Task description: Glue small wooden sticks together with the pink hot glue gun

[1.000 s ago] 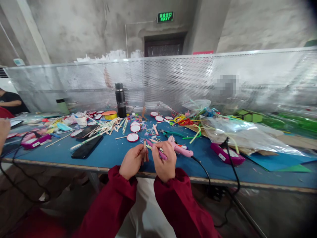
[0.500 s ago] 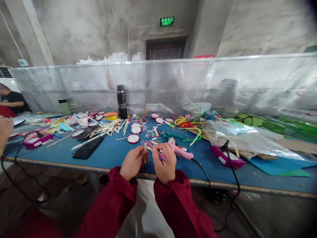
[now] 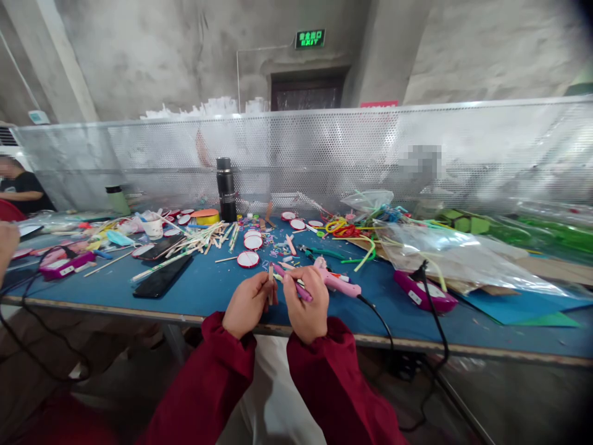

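Note:
Near the front edge of the table, my left hand (image 3: 244,307) is closed, pinching a small flat wooden stick (image 3: 271,285) held upright. My right hand (image 3: 307,307) is wrapped round a purple pen (image 3: 304,293), whose far end points at the top of the stick. Whether the pen touches the wood I cannot tell. Just beyond my right hand lies a pink glue gun (image 3: 341,283) with a black cord trailing off the table edge.
Left of my hands lies a black phone (image 3: 162,277) beside a pile of wooden sticks (image 3: 210,238). White discs with red rims (image 3: 248,259) sit ahead, before a black bottle (image 3: 226,191). To the right are a purple box (image 3: 424,293) and plastic bags (image 3: 445,253). Another person's hand (image 3: 7,247) shows far left.
The whole view has shifted slightly. My hands keep almost the same pose on the stick and pen. The other person's hand at far left has moved a little toward the frame edge.

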Available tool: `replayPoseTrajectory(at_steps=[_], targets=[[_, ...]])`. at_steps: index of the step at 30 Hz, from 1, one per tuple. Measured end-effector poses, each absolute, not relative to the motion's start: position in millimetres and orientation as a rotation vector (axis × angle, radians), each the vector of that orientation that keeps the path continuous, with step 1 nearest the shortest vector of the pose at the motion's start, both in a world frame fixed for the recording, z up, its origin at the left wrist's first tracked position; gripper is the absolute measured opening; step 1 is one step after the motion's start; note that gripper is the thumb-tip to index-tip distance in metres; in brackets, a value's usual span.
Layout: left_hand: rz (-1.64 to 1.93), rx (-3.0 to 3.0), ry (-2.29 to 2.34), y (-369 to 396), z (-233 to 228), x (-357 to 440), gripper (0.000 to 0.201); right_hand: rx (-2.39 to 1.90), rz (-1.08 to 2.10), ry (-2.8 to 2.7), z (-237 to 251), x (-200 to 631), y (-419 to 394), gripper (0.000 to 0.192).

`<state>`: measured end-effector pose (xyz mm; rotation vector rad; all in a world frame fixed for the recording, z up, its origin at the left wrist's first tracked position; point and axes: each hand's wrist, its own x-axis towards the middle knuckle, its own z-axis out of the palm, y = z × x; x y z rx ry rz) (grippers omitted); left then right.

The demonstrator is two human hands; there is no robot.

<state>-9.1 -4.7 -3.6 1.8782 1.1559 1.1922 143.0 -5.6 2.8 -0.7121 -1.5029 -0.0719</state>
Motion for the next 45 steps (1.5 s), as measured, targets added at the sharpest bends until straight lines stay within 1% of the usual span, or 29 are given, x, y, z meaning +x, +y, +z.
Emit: replayPoseTrajectory(at_steps=[18, 30, 45], targets=[[1.195, 1.862, 1.128, -5.1, -3.0, -8.8, 0.038, -0.676, -0.090, -1.523, 6.5, 141.2, -7.5, 0.021], [1.192, 1.867, 1.168, -6.3, -1.8, -8.1, 0.034, -0.699, -0.087, -1.519, 4.0, 142.1, -5.1, 0.018], [1.197, 1.863, 1.149, -6.2, -1.5, -8.1, 0.038, -0.687, -0.087, -1.533, 6.4, 142.1, -7.6, 0.020]])
